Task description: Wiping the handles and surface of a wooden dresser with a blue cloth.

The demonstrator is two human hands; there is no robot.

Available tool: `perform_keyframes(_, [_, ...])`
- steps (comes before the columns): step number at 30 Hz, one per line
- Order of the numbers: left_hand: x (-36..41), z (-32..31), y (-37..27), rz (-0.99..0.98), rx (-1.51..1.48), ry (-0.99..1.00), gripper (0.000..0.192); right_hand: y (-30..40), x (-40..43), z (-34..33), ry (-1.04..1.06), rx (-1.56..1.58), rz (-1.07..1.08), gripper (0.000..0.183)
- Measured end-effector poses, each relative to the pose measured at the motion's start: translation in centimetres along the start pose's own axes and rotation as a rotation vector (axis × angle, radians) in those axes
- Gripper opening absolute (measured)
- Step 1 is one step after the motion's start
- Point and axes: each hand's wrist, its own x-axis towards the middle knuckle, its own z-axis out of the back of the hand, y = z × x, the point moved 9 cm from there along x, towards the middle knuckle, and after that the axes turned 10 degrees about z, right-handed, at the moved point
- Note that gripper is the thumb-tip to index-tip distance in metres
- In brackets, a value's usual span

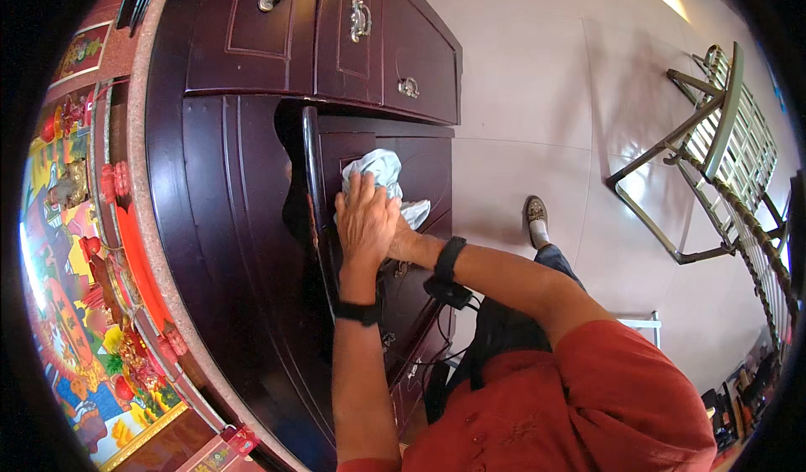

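Observation:
A crumpled white cloth (376,162) lies against a dark brown panel of a wooden cabinet (245,176). My left hand (366,217) is over the cloth, its fingers closed together on the bunched part. Partly behind it is my right hand (406,240), whose fingers are hidden by the left hand and the cloth. A loose corner of the cloth sticks out beside the right hand. Both wrists wear black straps, and a small black device (448,292) with cables hangs at the right wrist.
Ornate metal drawer handles (360,19) stick out from the cabinet's front. A folding slatted chair (724,138) stands on the tiled floor (522,82) at right. Along the left are a stone-like edge (148,176) and a colourful altar display (79,296). A shoe (535,211) shows on the floor.

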Motion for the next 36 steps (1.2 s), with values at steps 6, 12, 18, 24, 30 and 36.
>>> perform_keyframes(6, [2.1, -3.0, 1.5, 0.176, 0.112, 0.247, 0.039, -1.4, 1.0, -1.7, -0.069, -0.342, 0.254, 0.034])
perform_keyframes(12, [-10.1, -1.6, 2.0, 0.405, -0.024, 0.093, 0.049, 3.9, -7.0, -4.1, 0.047, -0.338, 0.233, 0.052])
perform_keyframes(18, [-17.7, -2.7, 4.9, 0.831, -0.822, -0.028, 0.05, 2.8, -8.3, -5.1, 0.302, -0.096, 0.164, 0.041])
perform_keyframes(24, [-22.3, -5.3, 6.7, 1.238, -1.423, -0.247, 0.045, 3.3, -8.5, -1.7, 0.102, 0.218, -0.004, 0.026])
perform_keyframes(30, [-20.4, -7.9, 4.4, 0.807, -1.571, -0.063, 0.054, 2.0, -9.6, -1.6, 0.022, 0.927, -0.651, 0.02])
perform_keyframes(36, [-18.2, -9.8, 2.2, 0.616, -2.159, 0.137, 0.049, 0.4, -11.2, 1.5, -0.156, 0.73, -0.733, 0.025])
